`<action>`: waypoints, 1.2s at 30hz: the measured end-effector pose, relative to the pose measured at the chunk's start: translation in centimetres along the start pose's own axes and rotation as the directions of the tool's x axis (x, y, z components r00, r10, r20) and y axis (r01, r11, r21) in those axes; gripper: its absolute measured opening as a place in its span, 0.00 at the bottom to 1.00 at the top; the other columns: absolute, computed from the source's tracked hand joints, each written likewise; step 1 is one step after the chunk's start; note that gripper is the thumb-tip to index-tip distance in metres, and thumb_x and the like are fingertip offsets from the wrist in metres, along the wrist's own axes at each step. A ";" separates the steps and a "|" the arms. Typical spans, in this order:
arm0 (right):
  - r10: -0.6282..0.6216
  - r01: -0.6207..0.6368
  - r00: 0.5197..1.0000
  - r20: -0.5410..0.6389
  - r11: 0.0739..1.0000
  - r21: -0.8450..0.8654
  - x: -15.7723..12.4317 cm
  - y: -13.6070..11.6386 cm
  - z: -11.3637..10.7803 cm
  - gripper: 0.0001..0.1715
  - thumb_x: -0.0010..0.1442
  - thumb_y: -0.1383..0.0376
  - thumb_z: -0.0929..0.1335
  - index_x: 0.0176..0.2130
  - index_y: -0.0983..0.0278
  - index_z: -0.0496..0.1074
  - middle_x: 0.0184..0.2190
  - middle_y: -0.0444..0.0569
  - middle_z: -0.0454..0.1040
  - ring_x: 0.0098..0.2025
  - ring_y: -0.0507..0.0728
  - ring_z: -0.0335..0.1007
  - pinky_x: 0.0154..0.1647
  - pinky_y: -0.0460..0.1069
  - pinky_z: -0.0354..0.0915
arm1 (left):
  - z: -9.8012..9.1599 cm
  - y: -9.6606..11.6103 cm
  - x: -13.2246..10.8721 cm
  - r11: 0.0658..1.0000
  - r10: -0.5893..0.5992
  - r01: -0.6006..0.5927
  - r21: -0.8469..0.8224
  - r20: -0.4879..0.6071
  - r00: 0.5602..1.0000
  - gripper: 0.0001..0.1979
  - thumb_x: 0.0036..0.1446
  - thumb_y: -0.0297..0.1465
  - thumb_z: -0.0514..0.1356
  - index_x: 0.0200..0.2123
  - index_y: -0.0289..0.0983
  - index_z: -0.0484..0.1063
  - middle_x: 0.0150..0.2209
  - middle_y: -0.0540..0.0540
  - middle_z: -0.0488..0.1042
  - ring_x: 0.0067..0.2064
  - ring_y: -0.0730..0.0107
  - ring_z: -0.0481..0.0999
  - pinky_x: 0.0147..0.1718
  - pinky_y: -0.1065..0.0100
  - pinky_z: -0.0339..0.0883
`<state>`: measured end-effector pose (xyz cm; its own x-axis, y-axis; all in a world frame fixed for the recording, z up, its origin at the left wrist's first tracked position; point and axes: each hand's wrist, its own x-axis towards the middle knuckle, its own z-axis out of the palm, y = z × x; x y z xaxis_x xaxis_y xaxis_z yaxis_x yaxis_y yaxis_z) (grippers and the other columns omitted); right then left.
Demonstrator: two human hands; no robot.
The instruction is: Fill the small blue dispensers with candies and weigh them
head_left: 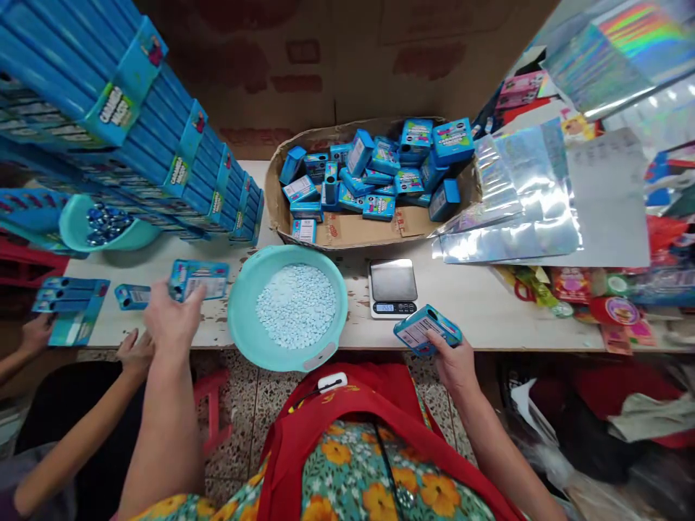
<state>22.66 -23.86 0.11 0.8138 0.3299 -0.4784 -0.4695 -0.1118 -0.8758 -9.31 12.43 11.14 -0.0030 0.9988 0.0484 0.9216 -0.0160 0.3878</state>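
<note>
My left hand point(174, 315) reaches over the table at the left, its fingers at small blue printed boxes point(209, 277); motion blur hides whether it grips one. In my right hand point(456, 362) is a blue candy box point(426, 329) with a white label, held near the table's front edge. A turquoise bowl point(239, 318) of small pale blue candies point(296, 307) sits between the hands. Behind my right hand lies a small digital scale point(393, 282) with a lit display and nothing on its plate. Beyond stands a cut-open cardboard box point(380, 235) with many blue boxes point(380, 206).
Tall stacks of blue boxes point(179, 170) stand at the left beside a bowl point(133, 235) of dark blue pieces. A co-worker's hands point(135, 351) are close to my left arm. Shiny silver sheets point(521, 231) and colourful packets point(570, 286) cover the right side.
</note>
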 end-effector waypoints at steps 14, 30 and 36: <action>0.367 -0.392 0.737 0.568 0.916 -0.083 -5.4 2.0 9.5 0.26 0.38 0.50 0.77 0.35 0.62 0.76 0.33 0.50 0.80 0.35 0.63 0.78 0.43 0.58 0.72 | 9.7 -3.9 -1.3 0.979 0.199 -0.201 -0.018 -0.097 0.975 0.15 0.60 0.35 0.52 0.47 0.33 0.67 0.49 0.36 0.68 0.55 0.54 0.63 0.55 0.54 0.54; 0.347 -0.435 0.589 0.730 0.897 -0.076 -7.1 4.0 12.8 0.20 0.42 0.57 0.77 0.34 0.64 0.76 0.30 0.46 0.79 0.30 0.55 0.75 0.36 0.49 0.71 | 16.0 0.0 -8.9 0.625 0.683 -0.760 -0.178 0.595 0.423 0.17 0.60 0.39 0.52 0.49 0.38 0.70 0.49 0.39 0.67 0.47 0.55 0.64 0.44 0.57 0.60; 0.339 -0.438 0.592 0.731 0.897 -0.062 -7.1 4.4 12.7 0.18 0.42 0.58 0.77 0.33 0.64 0.76 0.27 0.44 0.78 0.27 0.53 0.73 0.31 0.47 0.70 | 17.8 1.6 -8.0 0.664 0.631 -0.744 -0.072 0.588 0.506 0.16 0.62 0.37 0.51 0.50 0.40 0.70 0.51 0.40 0.66 0.51 0.51 0.61 0.45 0.55 0.59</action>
<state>10.47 -14.76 0.50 0.0722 0.8425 -0.5338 -0.7562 -0.3027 -0.5801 -0.89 5.28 -5.02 0.8084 0.5220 -0.2720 0.5860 -0.7574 0.2880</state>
